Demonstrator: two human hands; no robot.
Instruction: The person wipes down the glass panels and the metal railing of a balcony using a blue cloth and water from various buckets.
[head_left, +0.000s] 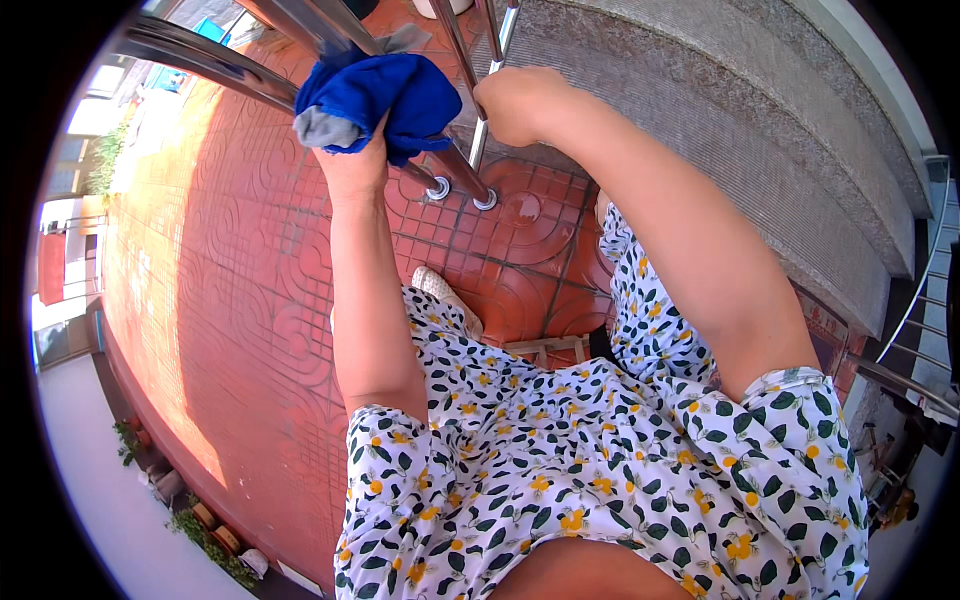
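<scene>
My left hand (358, 161) grips a blue cloth (405, 97) with a grey cloth (327, 126) bunched against it. The blue cloth lies against the shiny metal posts of a handrail (247, 79), where the rail meets the posts. To its right, my right hand (521, 105) is closed around a thin upright metal bar (459, 56) of the railing beside the steps. Its fingertips are partly hidden behind the hand.
Grey stone steps (645, 112) curve up at the right. Red patterned tiles (262, 315) cover the ground, with round metal post bases (485, 199) on them. Potted plants (214, 532) line a wall at lower left. A metal rail (907, 379) stands at far right.
</scene>
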